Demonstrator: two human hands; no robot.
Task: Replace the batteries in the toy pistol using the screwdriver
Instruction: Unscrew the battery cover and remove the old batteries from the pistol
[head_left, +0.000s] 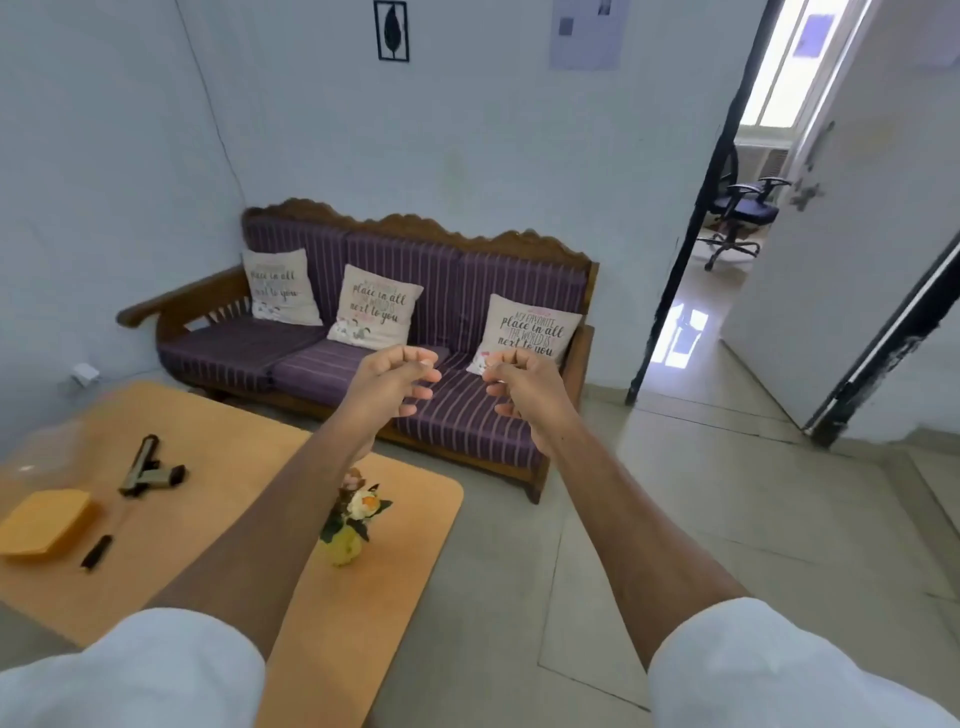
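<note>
A person's left hand (397, 376) and right hand (519, 384) hover apart with fingers curled, gripping nothing, above an orange table (249, 462) holding the toy pistol (148, 467), a closed orange box (44, 519) (contents hidden), a blurry dark screwdriver (97, 552) and a yellow flower vase (345, 543).

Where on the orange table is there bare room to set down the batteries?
Bare top lies between the toy pistol and the flower vase, and along the table edge nearest you. The left end is crowded: pistol, orange box and black screwdriver.
</note>
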